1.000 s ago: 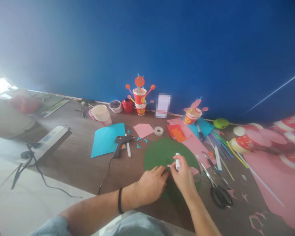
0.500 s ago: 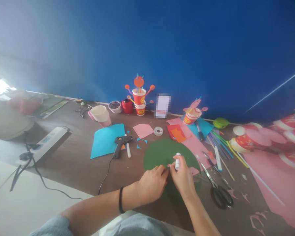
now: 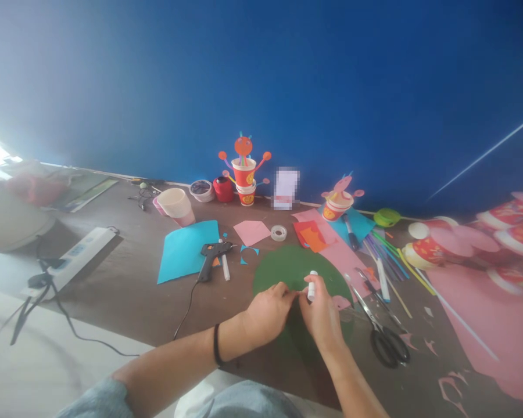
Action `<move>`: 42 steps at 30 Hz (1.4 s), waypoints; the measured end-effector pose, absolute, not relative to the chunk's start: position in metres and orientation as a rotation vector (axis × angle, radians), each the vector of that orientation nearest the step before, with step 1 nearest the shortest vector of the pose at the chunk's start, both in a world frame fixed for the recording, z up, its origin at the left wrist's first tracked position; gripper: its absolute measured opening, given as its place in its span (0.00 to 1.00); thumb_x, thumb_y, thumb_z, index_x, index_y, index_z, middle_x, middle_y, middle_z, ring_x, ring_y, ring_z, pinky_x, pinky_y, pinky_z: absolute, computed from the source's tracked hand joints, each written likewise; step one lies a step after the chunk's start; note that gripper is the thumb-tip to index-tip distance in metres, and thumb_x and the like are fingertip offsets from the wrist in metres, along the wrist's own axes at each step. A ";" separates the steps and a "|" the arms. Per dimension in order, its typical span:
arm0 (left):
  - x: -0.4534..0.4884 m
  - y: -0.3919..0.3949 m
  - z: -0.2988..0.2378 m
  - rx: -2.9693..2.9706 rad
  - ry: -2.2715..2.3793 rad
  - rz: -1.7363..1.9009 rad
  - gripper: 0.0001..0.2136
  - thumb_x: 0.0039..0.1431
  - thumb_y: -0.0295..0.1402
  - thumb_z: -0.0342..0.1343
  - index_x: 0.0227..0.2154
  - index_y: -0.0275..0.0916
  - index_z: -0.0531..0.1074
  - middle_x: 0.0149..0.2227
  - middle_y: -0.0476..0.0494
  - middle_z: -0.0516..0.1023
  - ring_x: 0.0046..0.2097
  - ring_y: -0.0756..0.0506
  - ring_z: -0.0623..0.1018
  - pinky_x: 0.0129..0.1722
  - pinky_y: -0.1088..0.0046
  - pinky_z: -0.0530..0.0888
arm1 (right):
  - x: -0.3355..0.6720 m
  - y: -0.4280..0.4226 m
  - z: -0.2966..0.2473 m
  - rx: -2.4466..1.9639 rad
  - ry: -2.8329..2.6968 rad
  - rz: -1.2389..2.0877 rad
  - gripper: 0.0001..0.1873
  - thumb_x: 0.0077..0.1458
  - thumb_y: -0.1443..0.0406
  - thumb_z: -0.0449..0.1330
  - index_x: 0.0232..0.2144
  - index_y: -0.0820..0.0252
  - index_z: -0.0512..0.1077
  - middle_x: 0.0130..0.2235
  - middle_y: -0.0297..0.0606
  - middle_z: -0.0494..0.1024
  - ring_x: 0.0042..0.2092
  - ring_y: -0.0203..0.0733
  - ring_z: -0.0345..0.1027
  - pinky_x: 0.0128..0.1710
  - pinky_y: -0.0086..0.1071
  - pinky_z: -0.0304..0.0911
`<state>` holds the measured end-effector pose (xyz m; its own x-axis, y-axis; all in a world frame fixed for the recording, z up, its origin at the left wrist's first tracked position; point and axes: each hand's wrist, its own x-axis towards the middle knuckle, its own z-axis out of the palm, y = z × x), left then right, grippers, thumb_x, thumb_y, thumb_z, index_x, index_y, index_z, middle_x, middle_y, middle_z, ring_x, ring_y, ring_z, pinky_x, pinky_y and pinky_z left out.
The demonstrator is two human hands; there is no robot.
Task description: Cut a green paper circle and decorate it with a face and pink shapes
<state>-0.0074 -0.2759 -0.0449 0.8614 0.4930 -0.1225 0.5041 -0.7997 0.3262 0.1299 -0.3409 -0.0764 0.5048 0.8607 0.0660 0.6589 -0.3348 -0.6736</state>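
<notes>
My right hand [image 3: 325,310] grips a short white glue stick [image 3: 312,285], held upright between thumb and fingers. My left hand [image 3: 270,310] is closed in a pinch, its fingertips at a tiny pink paper piece [image 3: 301,292] that spans the gap to my right fingertips. Both hands are close together over a round green mat [image 3: 283,264]. A pink paper cut-out [image 3: 341,302] lies on the mat just right of my right hand. Black-handled scissors [image 3: 389,345] rest on the table to the right.
Left of the mat are a hot glue gun [image 3: 210,258], blue paper [image 3: 181,249] and a power strip [image 3: 78,255]. Decorated paper-cup figures [image 3: 244,174] stand by the blue wall. Pink paper [image 3: 483,325], colored pipe cleaners [image 3: 390,252] and several cups [image 3: 444,244] are at right.
The view has shifted slightly. My hands remain together over the mat, and the small pink piece is now more covered by my fingers. The glue stick stays in my right hand.
</notes>
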 end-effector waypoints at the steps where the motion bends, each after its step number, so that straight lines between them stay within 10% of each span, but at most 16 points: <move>1: -0.006 -0.272 -0.045 2.664 0.758 -0.032 0.13 0.61 0.27 0.43 0.45 0.37 0.68 0.40 0.40 0.69 0.41 0.44 0.72 0.43 0.67 0.72 | 0.130 -0.341 -0.076 -2.084 -1.236 0.410 0.14 0.52 0.65 0.50 0.43 0.56 0.63 0.30 0.36 0.76 0.32 0.45 0.72 0.28 0.32 0.61; 42: 0.022 -0.244 -0.061 2.554 0.848 0.102 0.04 0.53 0.29 0.52 0.30 0.36 0.71 0.32 0.44 0.73 0.35 0.45 0.75 0.35 0.72 0.71 | 0.128 -0.341 -0.078 -2.090 -1.309 0.293 0.13 0.53 0.67 0.50 0.42 0.58 0.64 0.28 0.37 0.75 0.29 0.43 0.71 0.25 0.30 0.57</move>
<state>0.0218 -0.2437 -0.0610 0.8086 0.5844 -0.0680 0.5514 -0.7125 0.4340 0.1280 -0.3410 -0.0784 0.4777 0.8665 0.1446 0.7221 -0.2935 -0.6264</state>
